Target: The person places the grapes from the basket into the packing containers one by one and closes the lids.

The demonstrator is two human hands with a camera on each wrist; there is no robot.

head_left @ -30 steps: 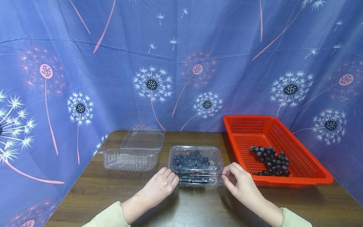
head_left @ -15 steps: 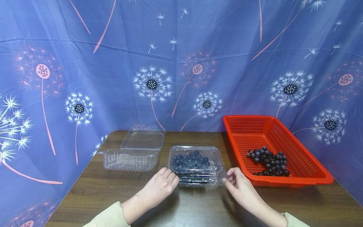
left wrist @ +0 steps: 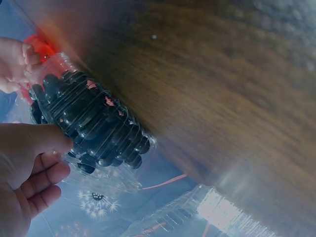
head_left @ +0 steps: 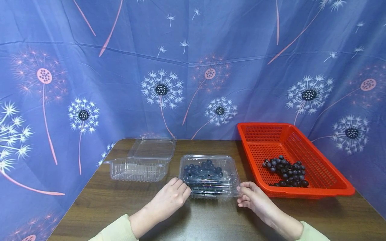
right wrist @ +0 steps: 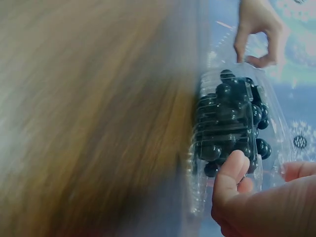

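Note:
A clear plastic clamshell container [head_left: 208, 170] with dark grapes [head_left: 203, 169] inside stands mid-table, its lid down over them. My left hand [head_left: 172, 195] pinches the rim at its near left corner. In the left wrist view, the thumb [left wrist: 52, 139] lies over the rim and the other fingers curl beneath. At the near right corner, my right hand [head_left: 256, 201] pinches the rim. The right wrist view has that thumb [right wrist: 229, 173] against the container's front side, close by the grapes.
A second clear container [head_left: 138, 169] sits at the left, its lid [head_left: 153, 149] tilted back. At the right is a red perforated basket [head_left: 307, 192] holding a bunch of dark grapes [head_left: 286, 170]. A patterned blue cloth [head_left: 193, 93] hangs behind the wooden table [head_left: 211, 221].
My right hand shifts slightly outward, then its fingers close at the container's right corner. The grape bunch in the basket has slumped a little to the left. My left hand keeps its place.

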